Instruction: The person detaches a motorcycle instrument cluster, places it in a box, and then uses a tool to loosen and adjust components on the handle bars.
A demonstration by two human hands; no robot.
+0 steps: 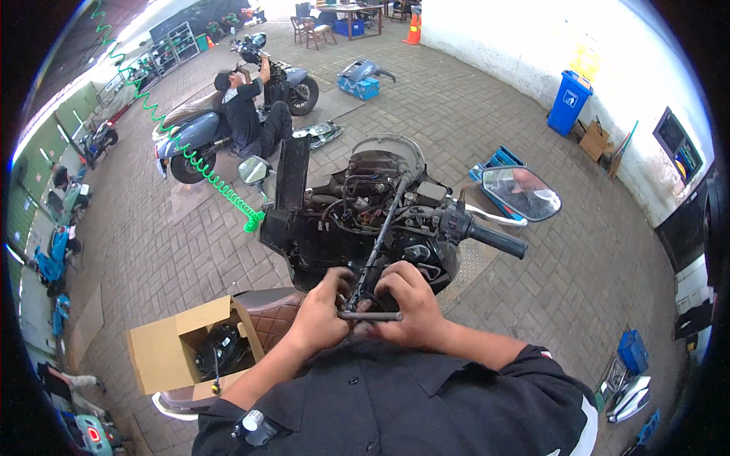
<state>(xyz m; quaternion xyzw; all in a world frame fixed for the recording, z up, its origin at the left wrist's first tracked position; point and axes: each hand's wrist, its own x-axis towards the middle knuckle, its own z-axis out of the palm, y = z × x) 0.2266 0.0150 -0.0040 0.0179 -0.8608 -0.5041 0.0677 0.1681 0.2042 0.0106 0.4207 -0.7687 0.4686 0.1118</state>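
Observation:
My left hand and my right hand are at the lower middle, fingers curled around a short grey metal bar lying crosswise near my body. A long dark rod wrapped with cable runs from the handlebar down to the bar between my hands. In front is the scooter's stripped front end, with exposed wiring, a right grip and a mirror. An open cardboard box holding a black part sits on the brown quilted seat at left.
A co-worker sits by another scooter at upper left. A green coiled hose hangs to my scooter's left. Blue crates, a blue bin, cardboard and loose parts stand around on the paving.

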